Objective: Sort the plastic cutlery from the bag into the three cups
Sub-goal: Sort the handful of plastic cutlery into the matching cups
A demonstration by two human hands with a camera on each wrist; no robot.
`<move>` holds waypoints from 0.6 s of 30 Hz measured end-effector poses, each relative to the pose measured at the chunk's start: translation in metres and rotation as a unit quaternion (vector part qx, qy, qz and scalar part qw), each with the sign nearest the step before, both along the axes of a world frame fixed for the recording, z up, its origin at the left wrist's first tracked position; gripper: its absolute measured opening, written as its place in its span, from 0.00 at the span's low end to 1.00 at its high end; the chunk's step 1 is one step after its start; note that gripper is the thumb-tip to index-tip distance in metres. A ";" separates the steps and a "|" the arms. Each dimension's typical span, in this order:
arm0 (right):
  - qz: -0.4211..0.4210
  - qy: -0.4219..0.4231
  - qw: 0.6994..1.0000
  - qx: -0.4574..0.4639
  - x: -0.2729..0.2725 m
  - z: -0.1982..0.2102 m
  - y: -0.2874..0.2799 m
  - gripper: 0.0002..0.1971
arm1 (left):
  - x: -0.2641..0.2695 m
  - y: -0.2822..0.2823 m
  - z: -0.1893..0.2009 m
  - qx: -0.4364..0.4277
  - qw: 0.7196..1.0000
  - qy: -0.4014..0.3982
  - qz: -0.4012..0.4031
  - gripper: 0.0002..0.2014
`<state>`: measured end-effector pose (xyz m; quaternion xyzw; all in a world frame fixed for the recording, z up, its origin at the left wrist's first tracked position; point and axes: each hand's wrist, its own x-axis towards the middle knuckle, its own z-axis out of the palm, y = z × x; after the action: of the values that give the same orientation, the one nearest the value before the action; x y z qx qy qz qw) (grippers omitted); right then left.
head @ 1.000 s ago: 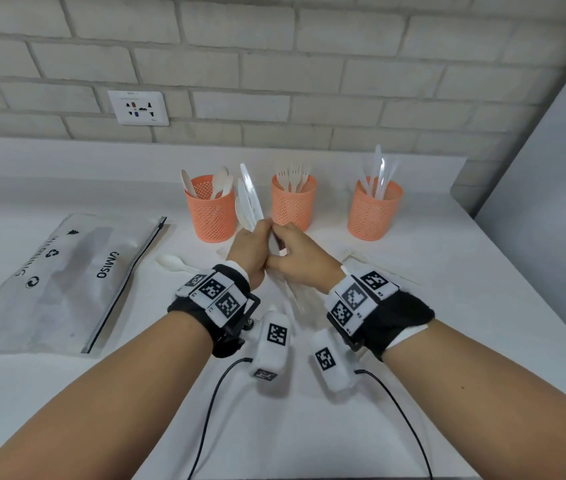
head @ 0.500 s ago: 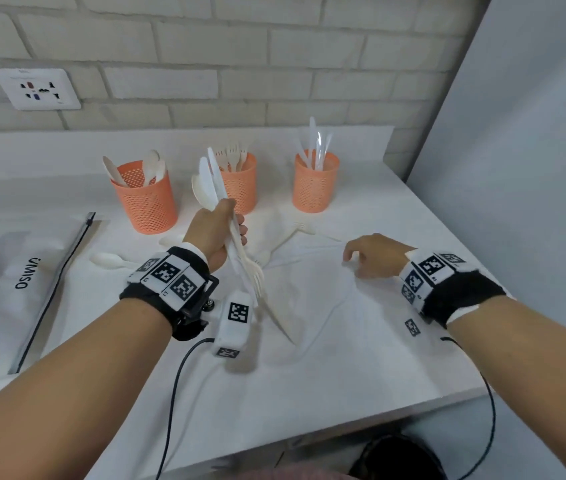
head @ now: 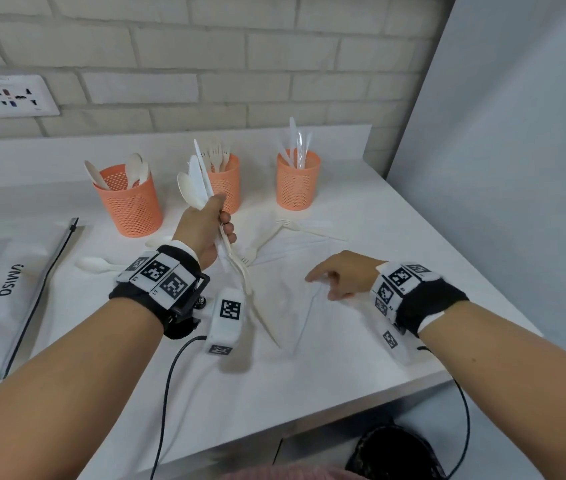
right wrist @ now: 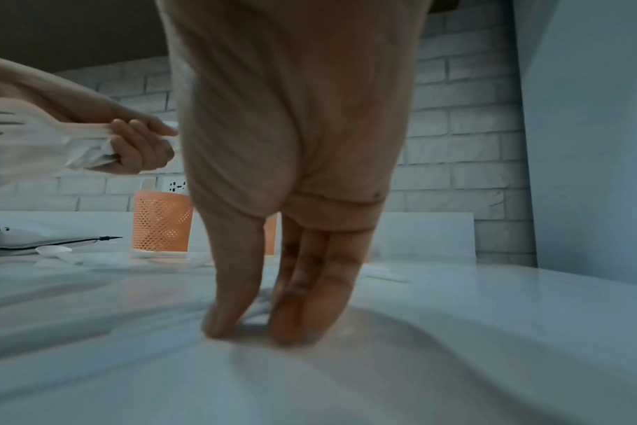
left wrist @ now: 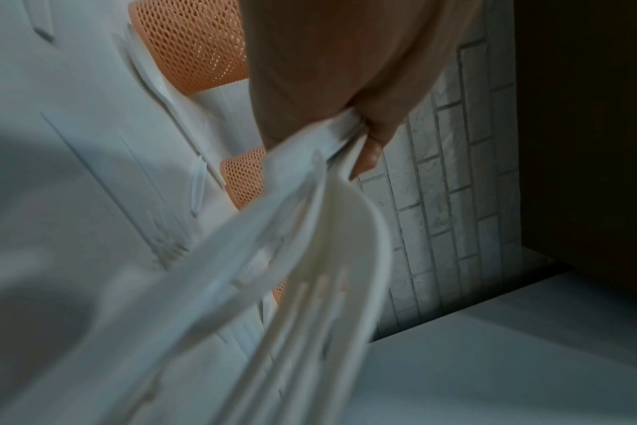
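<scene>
My left hand grips a bundle of white plastic cutlery upright in front of the middle cup; the left wrist view shows the bundle blurred and close. Three orange mesh cups stand at the back: spoons in the left cup, forks in the middle cup, knives in the right cup. My right hand is low at the right, its straight fingers and thumb touching the tabletop. Whether something thin lies under them I cannot tell.
The flat zip bag lies at the left. A loose spoon lies beside it, and loose forks lie in front of the cups. The table edge runs close on the right, beside a grey wall panel.
My right hand left the bundle, moved right and came down onto the table. The left hand still holds the bundle upright. My view has swung to the right.
</scene>
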<state>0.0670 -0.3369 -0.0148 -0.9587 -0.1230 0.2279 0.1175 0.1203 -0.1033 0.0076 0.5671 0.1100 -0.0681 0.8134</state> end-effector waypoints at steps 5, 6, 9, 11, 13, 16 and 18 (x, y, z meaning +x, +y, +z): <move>0.062 -0.084 0.994 -0.024 0.006 -0.014 0.011 0.16 | -0.004 -0.003 0.002 0.006 1.000 -0.009 -0.006 0.10; 0.070 -0.092 0.993 -0.030 0.006 -0.015 0.011 0.16 | -0.003 -0.002 0.003 0.007 1.000 -0.011 -0.005 0.10; 0.084 -0.084 0.992 -0.051 0.006 -0.018 0.011 0.16 | -0.003 0.003 0.005 0.009 1.000 -0.014 0.001 0.10; 0.094 -0.085 0.989 -0.077 0.007 -0.019 0.010 0.17 | -0.003 0.007 0.007 0.011 1.000 -0.021 0.010 0.10; 0.100 -0.088 0.986 -0.099 0.009 -0.019 0.011 0.16 | -0.003 0.011 0.010 0.015 0.999 -0.030 0.020 0.09; 0.097 -0.082 0.987 -0.102 0.011 -0.021 0.015 0.06 | -0.003 0.018 0.014 0.027 0.998 -0.041 0.034 0.11; 0.076 -0.071 0.991 -0.082 0.012 -0.026 0.019 0.05 | -0.003 0.022 0.017 0.028 0.998 -0.045 0.044 0.12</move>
<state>0.0794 -0.3182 -0.0404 -0.9668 -0.1842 0.1766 0.0118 0.1175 -0.0814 0.0250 0.5872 0.1000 -0.0041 0.8033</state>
